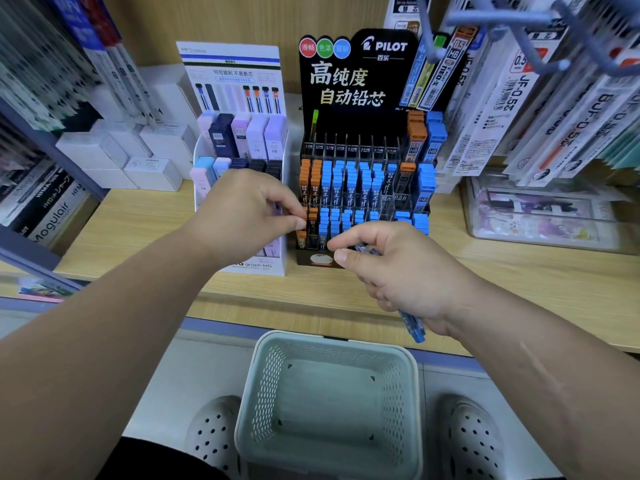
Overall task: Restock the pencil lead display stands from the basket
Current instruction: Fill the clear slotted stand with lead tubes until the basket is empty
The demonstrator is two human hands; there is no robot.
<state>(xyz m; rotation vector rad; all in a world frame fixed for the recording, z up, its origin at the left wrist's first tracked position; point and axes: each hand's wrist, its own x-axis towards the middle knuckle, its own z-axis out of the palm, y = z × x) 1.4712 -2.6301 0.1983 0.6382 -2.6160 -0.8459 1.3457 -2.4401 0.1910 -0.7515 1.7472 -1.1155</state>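
A black Pilot lead display stand (360,81) stands on the wooden shelf, its slots holding orange and blue lead cases. My left hand (242,209) pinches an orange lead case (302,221) at the stand's front-left slot. My right hand (391,271) is curled round a few blue lead cases (412,325), whose ends stick out below the palm and near the fingers. To the left is a white display stand (239,140) with purple, blue and dark cases. The pale green basket (329,403) sits on the floor below, with nothing visible inside.
Boxed stock (117,154) sits at the left of the wooden shelf (519,271). Refill packs hang on hooks (502,98) at the right above a clear plastic tray (540,216). My two white perforated shoes (474,441) flank the basket.
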